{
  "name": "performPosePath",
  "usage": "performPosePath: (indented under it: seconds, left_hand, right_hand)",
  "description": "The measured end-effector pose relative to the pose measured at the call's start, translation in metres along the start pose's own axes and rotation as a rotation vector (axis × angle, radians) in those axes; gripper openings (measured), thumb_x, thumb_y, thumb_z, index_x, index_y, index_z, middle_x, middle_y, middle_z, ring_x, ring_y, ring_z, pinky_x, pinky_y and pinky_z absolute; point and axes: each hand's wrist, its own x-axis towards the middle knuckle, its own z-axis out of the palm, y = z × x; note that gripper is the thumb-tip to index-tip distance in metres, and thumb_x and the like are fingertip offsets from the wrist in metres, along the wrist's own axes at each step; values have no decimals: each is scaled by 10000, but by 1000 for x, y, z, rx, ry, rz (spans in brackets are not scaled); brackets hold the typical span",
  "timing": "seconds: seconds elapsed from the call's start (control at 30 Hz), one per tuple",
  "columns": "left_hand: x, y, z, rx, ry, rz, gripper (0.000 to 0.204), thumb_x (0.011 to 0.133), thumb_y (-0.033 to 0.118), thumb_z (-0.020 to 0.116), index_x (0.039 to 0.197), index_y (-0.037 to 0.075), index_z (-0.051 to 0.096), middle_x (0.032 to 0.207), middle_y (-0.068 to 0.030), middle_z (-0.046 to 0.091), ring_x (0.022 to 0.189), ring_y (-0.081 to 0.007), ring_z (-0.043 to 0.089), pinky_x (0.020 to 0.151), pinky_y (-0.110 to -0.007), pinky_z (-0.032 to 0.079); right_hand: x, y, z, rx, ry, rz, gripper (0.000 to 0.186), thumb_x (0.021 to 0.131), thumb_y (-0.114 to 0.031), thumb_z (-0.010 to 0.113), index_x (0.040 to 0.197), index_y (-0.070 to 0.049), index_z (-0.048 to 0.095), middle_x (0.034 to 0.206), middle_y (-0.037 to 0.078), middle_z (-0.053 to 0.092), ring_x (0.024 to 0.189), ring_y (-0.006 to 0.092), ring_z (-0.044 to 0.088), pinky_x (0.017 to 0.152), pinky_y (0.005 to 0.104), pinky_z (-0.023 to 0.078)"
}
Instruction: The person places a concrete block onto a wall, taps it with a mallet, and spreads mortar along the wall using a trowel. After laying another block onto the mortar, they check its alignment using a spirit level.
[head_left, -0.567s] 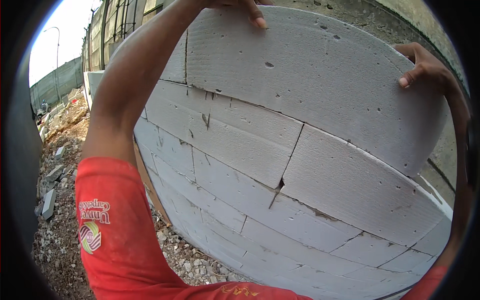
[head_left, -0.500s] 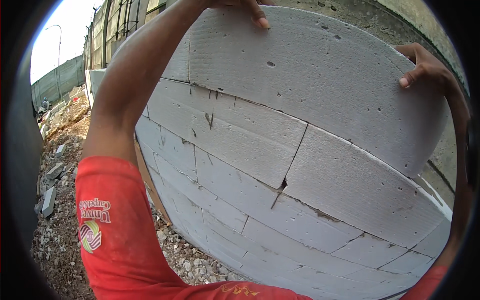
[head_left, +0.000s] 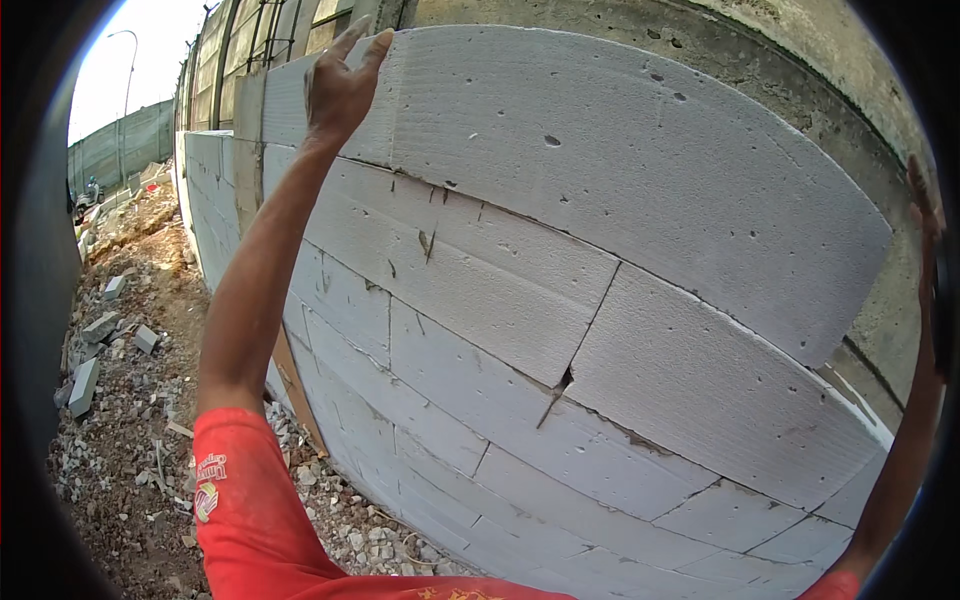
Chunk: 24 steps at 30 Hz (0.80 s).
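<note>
A large light-grey aerated concrete block point(head_left: 620, 170) lies in the top course of a block wall point(head_left: 480, 255). Its right end stops short, with the course below carrying on past it. My left hand point(head_left: 343, 85) is raised at the wall's top edge, by the joint between this block and its left neighbour. Its fingers are apart and hold nothing; whether they touch the block I cannot tell. Beyond the block's right end, near the picture's rim, my right hand point(head_left: 925, 195) is up with fingers stretched out, free of the block.
Behind the block wall stands an older, rough concrete wall point(head_left: 800, 95). Rubble and broken block pieces point(head_left: 85, 385) litter the ground at left. A brown board point(head_left: 295, 385) leans against the wall's foot. A dark wall point(head_left: 40, 250) runs along the far left.
Both hands have let go of the top block. My left hand has moved left along the top edge, my right hand outward to the right. The block stays in place.
</note>
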Motion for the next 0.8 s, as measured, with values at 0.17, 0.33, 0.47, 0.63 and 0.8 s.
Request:
performPosePath:
  seconds: [0.17,0.33,0.47,0.63,0.8]
  left_hand:
    - [-140,18,40,92,-65,-111,550,1029,465,518,1397,60,580,1423,-187,572,1412,-330,438,1172,-438,323]
    - [-182,16,46,232,-43,-103,536,1062,417,455,1455,59,515,1512,-138,494,1471,-294,347,1215,-437,220]
    - [-185,15,52,272,11,-132,535,1072,383,432,1470,29,484,1529,-137,474,1484,-288,322,1224,-429,184]
    - [-187,38,64,120,66,-200,493,1064,322,459,1459,29,499,1505,-151,501,1446,-286,391,1211,-426,223]
    - [-208,14,49,206,42,-113,424,1037,261,524,1403,52,573,1406,-108,608,1326,-258,541,1209,-421,239]
  right_hand:
    - [-117,16,-45,293,-622,537,1220,718,-754,694,1562,11,255,1534,263,395,1384,412,444,1199,530,270]
    - [-147,-3,-5,64,-911,456,1436,489,-707,860,1523,92,263,1466,372,404,1371,465,432,1154,538,345]
    - [-141,2,-2,-82,-1002,517,1461,445,-691,890,1498,121,284,1433,403,418,1365,500,420,1160,550,326]
    - [-153,11,-5,-142,-919,534,1404,411,-651,921,1457,118,386,1438,360,458,1383,484,412,1148,583,317]
    - [-160,-1,-39,-234,-916,443,923,578,-546,911,1264,17,658,1330,249,612,1371,384,467,1150,470,356]
